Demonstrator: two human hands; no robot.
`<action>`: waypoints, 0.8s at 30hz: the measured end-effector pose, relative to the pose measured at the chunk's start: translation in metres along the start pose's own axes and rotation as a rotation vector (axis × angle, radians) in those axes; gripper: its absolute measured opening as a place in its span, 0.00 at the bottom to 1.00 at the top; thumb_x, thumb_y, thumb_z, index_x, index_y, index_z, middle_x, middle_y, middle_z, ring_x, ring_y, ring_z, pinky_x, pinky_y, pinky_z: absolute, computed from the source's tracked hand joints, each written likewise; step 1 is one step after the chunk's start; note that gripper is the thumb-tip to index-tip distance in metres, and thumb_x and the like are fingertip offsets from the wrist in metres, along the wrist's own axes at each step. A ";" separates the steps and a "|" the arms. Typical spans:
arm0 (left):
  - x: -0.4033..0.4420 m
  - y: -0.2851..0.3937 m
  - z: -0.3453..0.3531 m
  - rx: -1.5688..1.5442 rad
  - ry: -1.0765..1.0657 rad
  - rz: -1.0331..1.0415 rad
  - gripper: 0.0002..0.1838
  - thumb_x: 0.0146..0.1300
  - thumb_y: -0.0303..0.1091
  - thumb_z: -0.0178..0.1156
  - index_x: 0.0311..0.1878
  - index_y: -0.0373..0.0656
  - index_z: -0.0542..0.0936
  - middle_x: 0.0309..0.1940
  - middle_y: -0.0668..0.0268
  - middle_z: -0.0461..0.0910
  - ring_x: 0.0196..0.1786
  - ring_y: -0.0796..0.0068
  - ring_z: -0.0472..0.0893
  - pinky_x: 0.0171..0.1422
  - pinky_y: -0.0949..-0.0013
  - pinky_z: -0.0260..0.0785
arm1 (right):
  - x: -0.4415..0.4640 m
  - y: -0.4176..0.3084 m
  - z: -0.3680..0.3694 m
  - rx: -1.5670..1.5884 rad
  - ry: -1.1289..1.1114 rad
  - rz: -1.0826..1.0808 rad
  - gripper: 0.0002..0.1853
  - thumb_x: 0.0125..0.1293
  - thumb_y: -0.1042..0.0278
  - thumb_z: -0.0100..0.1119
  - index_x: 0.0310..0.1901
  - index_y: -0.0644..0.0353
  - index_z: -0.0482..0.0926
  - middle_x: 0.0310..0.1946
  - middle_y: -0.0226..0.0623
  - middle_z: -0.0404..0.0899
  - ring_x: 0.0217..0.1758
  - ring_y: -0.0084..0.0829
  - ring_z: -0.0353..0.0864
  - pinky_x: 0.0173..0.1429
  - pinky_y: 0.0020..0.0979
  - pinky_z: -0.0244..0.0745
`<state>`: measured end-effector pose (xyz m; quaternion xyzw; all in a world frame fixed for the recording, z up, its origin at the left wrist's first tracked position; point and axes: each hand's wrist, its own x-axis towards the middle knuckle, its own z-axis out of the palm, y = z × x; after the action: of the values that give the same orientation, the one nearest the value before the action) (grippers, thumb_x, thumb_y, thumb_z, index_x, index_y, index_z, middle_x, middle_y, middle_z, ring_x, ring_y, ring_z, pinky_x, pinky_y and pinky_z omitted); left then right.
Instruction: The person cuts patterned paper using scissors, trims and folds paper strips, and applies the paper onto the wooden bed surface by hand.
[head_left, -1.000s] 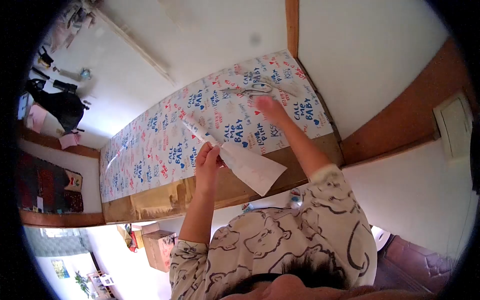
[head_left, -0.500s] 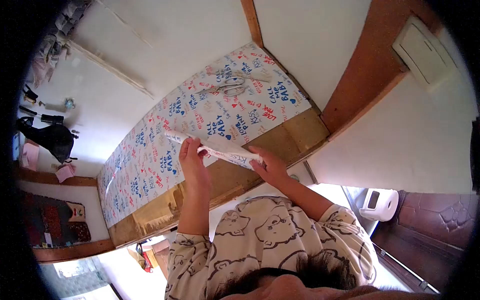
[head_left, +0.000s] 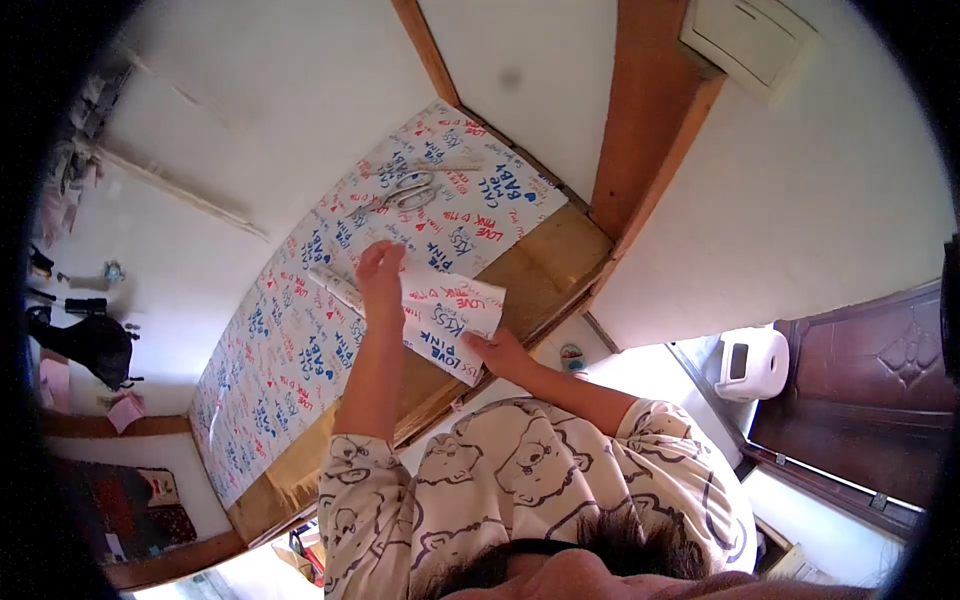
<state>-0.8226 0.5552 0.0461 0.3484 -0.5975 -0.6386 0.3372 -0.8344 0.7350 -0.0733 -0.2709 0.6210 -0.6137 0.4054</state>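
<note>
A partly rolled sheet of printed paper [head_left: 455, 318], white with red and blue lettering, is held above the ledge. My right hand [head_left: 503, 357] pinches its lower right edge. My left hand [head_left: 381, 268] is raised over the rolled left part of the sheet, fingers curled together; whether anything is between them is hidden. Matching printed paper [head_left: 285, 345] covers most of the ledge below. Scissors [head_left: 408, 192] lie on that covering, beyond my left hand.
A bare brown wooden strip [head_left: 545, 255] runs along the ledge's near edge. White walls and a wooden post [head_left: 640, 130] border the far side. A white plastic stool [head_left: 752, 364] stands at the right by a dark carved door [head_left: 850, 400]. Black items hang at left.
The sheet has opened out wider on the right, showing more of its lettering. My left hand has come up off its earlier grip on the rolled edge. The whole view has shifted.
</note>
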 end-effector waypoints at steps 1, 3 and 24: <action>-0.002 0.002 0.018 0.117 -0.005 0.008 0.06 0.49 0.28 0.58 0.32 0.39 0.76 0.30 0.69 0.74 0.31 0.82 0.70 0.35 0.77 0.62 | -0.003 0.003 0.001 0.123 0.056 0.063 0.21 0.59 0.54 0.52 0.45 0.64 0.73 0.36 0.42 0.78 0.38 0.34 0.77 0.41 0.34 0.70; 0.002 -0.006 0.045 0.235 -0.023 0.017 0.07 0.49 0.29 0.58 0.32 0.38 0.76 0.27 0.69 0.74 0.28 0.82 0.70 0.32 0.76 0.62 | -0.009 0.011 0.001 0.250 0.123 0.125 0.20 0.60 0.55 0.51 0.45 0.64 0.73 0.36 0.42 0.78 0.39 0.33 0.76 0.42 0.33 0.69; 0.031 -0.059 0.213 0.968 -0.303 0.090 0.14 0.45 0.44 0.56 0.31 0.45 0.81 0.29 0.61 0.80 0.35 0.61 0.79 0.41 0.62 0.68 | 0.014 0.002 -0.070 0.931 0.623 0.407 0.16 0.62 0.58 0.45 0.30 0.65 0.72 0.20 0.34 0.70 0.24 0.27 0.68 0.29 0.33 0.62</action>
<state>-1.0205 0.6451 -0.0048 0.3419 -0.8817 -0.3167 0.0738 -0.8996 0.7613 -0.0831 0.2525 0.4156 -0.7821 0.3897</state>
